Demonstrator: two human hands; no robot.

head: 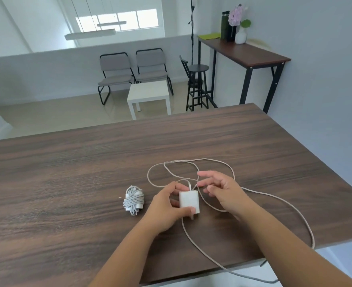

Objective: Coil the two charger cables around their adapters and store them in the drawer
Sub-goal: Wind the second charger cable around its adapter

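So one charger [133, 200] was already wrapped and sat on the table [67, 172]; the left hand [167, 206] gripped the second adapter [188, 200] and the right hand [220, 191] hovered with fingers loose over its cable [274, 198]; I'd keep the turns snug, feeding slack slowly; no drawer was visible.

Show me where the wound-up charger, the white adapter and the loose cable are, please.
wound-up charger [133, 200], head view, on the wrapped cable turns at its middle.
white adapter [188, 200], head view, on its bare top face.
loose cable [274, 196], head view, on the stretch lying on the table right of the hands.
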